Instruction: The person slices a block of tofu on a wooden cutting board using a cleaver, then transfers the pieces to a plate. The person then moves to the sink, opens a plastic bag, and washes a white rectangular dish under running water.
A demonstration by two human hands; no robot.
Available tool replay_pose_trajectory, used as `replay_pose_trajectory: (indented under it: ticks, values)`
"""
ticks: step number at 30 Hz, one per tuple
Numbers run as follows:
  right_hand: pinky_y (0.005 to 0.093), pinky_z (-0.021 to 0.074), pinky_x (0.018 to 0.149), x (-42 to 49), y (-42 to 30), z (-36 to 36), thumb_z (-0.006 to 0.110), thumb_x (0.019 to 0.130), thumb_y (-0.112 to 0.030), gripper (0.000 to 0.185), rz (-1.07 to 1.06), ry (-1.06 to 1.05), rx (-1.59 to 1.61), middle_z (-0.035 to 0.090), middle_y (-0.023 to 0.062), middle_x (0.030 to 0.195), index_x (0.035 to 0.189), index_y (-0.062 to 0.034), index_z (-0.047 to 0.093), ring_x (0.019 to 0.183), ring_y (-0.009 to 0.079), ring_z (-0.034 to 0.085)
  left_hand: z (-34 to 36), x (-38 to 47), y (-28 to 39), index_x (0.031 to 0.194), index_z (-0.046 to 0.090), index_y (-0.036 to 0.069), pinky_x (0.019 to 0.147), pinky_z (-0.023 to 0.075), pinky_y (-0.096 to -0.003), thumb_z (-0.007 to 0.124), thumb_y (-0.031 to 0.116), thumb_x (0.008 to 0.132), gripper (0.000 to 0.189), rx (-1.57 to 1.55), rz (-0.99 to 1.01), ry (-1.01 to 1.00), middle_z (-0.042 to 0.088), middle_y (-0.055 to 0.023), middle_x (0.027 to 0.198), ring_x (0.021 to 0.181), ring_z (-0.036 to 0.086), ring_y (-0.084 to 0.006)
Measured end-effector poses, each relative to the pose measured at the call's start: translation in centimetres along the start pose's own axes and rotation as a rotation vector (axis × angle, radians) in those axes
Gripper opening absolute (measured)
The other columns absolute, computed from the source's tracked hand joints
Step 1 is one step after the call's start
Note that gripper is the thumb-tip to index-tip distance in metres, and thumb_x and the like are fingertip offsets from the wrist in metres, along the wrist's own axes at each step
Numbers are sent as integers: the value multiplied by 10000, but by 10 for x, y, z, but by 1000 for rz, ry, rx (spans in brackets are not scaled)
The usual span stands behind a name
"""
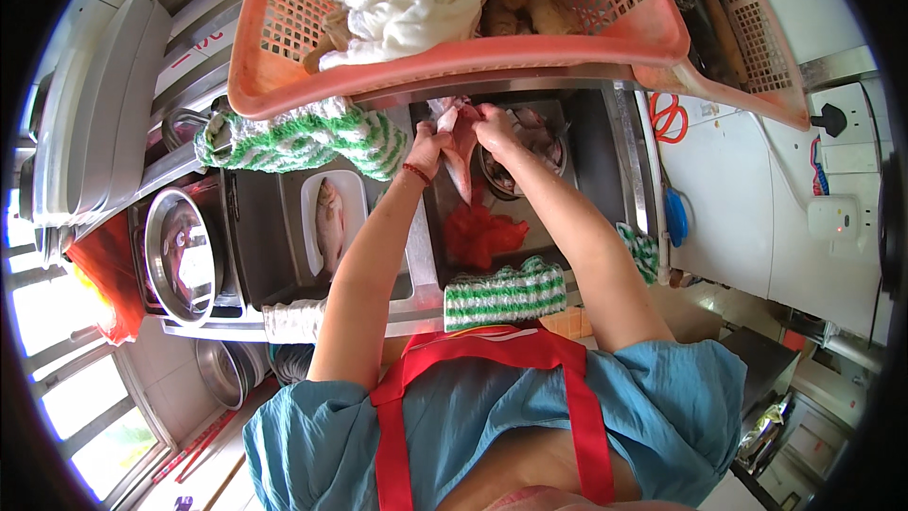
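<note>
Over the right sink basin (468,255), my left hand (425,150) grips one side of an opened, raw fish (460,149), whose narrow end points down. My right hand (494,129) holds the other side near its upper end; the fingertips are partly hidden by the fish. Beside my right hand, a round metal bowl (560,160) contains fish pieces. Red matter (484,235), perhaps a bag or fish waste, lies in the basin below the fish. A whole fish (329,223) rests in a white tray (307,227) in the left basin.
An orange plastic basket (454,60) with ginger and a white cloth overhangs the sinks. Green-and-white striped cloths (505,296) drape over the near edge and left of my hands. A metal bowl (213,255) stands far left. Red-handled scissors (669,117) hang at the right wall.
</note>
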State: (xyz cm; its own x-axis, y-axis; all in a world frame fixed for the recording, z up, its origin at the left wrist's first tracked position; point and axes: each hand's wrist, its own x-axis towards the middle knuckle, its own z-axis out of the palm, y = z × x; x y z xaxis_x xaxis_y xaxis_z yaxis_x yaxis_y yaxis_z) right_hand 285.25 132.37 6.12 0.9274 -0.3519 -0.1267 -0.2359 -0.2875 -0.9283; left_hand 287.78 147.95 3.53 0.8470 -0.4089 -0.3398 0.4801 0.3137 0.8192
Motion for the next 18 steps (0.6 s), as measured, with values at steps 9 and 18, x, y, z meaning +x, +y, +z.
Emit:
replay_pose_trajectory:
  ticks: [9,18]
  values:
    - [434,412,843,-46,-19,-6,635,729,-115,225,-860,105,-691,610,78,947,943,-74,576,986,294,552,8,16,-7,695,505,-3,487,416,-331,545,-18,684,44,-191,-116,27,530,-94,704,595,525,-216]
    - [477,389,824,-22,-28,2,613,804,-325,265,-624,-39,-819,638,43,1052,925,-97,670,980,274,545,20,24,18,776,587,-49,597,457,-315,522,-23,682,117,-280,-159,-15,572,-117,775,694,571,-231]
